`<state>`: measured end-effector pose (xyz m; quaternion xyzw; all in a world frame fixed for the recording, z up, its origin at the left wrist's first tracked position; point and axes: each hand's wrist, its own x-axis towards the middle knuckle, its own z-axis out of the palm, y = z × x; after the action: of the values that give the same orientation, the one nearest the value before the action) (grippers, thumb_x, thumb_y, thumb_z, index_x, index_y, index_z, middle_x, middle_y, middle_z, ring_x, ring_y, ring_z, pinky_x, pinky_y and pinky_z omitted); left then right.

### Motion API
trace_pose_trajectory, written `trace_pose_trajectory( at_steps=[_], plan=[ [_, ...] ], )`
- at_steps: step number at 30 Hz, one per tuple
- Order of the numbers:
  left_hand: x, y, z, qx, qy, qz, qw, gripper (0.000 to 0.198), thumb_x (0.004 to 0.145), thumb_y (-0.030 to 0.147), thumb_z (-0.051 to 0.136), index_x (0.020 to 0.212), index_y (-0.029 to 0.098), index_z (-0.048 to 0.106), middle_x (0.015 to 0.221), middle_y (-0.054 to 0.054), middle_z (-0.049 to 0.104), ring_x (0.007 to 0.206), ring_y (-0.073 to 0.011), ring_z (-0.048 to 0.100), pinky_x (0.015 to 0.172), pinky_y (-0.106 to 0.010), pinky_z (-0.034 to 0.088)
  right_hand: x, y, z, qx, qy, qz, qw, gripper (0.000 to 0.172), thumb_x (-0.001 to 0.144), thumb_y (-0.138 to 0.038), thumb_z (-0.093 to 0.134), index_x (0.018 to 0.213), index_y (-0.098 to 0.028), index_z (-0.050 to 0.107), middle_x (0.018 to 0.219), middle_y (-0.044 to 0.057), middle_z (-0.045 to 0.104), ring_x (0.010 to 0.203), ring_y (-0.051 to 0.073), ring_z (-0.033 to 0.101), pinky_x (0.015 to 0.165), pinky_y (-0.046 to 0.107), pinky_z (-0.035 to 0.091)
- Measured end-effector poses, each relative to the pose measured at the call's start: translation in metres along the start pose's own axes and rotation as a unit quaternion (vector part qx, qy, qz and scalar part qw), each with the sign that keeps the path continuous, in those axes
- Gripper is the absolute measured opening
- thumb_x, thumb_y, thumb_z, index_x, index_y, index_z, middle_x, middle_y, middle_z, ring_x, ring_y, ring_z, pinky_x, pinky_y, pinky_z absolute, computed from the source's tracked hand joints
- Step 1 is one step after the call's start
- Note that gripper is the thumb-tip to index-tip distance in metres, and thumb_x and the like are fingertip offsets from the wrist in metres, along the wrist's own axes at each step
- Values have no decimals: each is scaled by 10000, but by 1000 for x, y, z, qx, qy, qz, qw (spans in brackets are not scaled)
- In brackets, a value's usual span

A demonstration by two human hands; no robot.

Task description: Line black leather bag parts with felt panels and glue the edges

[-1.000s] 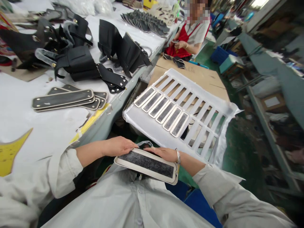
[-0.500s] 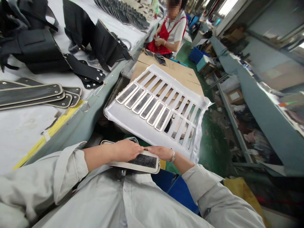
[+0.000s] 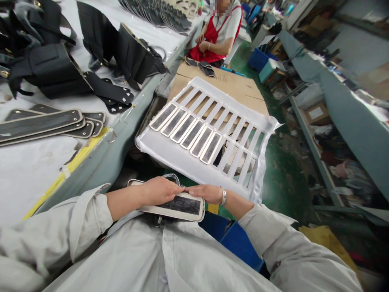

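Observation:
A long cream-edged panel with a dark fuzzy face [image 3: 182, 205] lies across my lap. My left hand [image 3: 159, 190] rests palm down over its left half and presses on it. My right hand [image 3: 206, 194], with a silver bracelet at the wrist, lies along the far edge, fingertips meeting those of the left. A bit of clear film [image 3: 173, 177] sticks up behind my hands. In front stands a white slotted rack [image 3: 179, 156] with several like panels [image 3: 190, 132] set in its left slots; the right slots are open.
To the left, a white-covered table [image 3: 33, 166] bears a stack of long dark panels [image 3: 45, 123] and black leather bag parts [image 3: 100, 52]. Cardboard [image 3: 237, 87] lies beyond the rack. A person in a red apron [image 3: 219, 32] sits farther along. Blue bins [image 3: 240, 243] stand under my right arm.
My left hand slid right over the panel, which now lies more under my hands. My head turned, so the rack and table shifted in view.

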<state>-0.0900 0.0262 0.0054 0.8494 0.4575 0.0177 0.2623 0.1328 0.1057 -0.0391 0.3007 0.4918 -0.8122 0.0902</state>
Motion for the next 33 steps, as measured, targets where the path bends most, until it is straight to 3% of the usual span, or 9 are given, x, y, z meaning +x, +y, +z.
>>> trace_pose_trajectory(
  at_steps=[3,6,10,16,18,21,26,30,33],
  plan=[
    [3,1,-7,-45,-1,-31,998,346,844,247,456,1145,284,622,1039,6,694,910,-164,637,778,-223,449,-5,-9,-1,5,-8,-13,1000,579,741,-563,611,1173,-176,615,1230,88,596,1130,232,541,1003,387,384],
    [9,1,-18,-87,-12,-57,994,329,800,228,481,1060,279,676,1010,15,706,893,-168,639,758,-217,440,-17,-20,-2,-120,16,-72,990,543,765,-527,601,1191,-190,604,1221,70,602,1122,225,539,968,347,407],
    [22,3,-28,-134,-33,-59,989,346,726,174,499,993,247,706,956,14,717,825,-152,633,709,-196,428,-32,-23,2,-309,121,-77,940,396,818,-454,555,1068,-170,674,946,37,691,873,202,609,777,298,470],
    [34,12,-18,-137,-21,-80,987,250,741,272,516,866,225,727,821,-7,714,750,-166,618,623,-216,401,-33,-11,20,-410,241,-118,872,391,909,-400,397,765,-166,676,666,6,615,609,120,521,586,236,407],
    [33,13,-13,-124,-2,-100,987,254,752,308,520,881,236,725,846,-11,714,782,-180,619,631,-227,399,-32,-8,27,-444,278,-139,841,416,926,-380,362,702,-174,644,655,18,604,623,128,526,608,246,407],
    [31,14,-10,-127,6,-106,986,242,754,307,523,875,252,725,854,3,716,785,-174,619,639,-226,398,-33,-2,36,-473,320,-184,800,385,943,-354,328,797,-186,643,789,68,652,756,169,586,715,285,437],
    [29,15,-10,-128,22,-98,987,243,757,291,521,872,257,732,843,7,719,779,-168,624,649,-225,399,-36,9,44,-495,344,-226,765,349,948,-310,306,963,-186,633,919,109,670,868,211,612,796,344,471],
    [27,16,-12,-149,1,-94,984,270,759,270,527,941,273,727,881,14,725,810,-163,634,668,-216,410,-37,4,42,-495,304,-224,783,368,946,-320,302,1012,-168,631,998,135,659,937,227,598,863,388,463],
    [25,16,-13,-144,-7,-95,985,274,776,287,515,952,274,725,896,11,728,823,-167,641,669,-218,410,-41,-6,32,-394,239,-188,867,402,942,-399,308,992,-170,635,1011,112,662,941,210,605,880,381,471]
  ],
)
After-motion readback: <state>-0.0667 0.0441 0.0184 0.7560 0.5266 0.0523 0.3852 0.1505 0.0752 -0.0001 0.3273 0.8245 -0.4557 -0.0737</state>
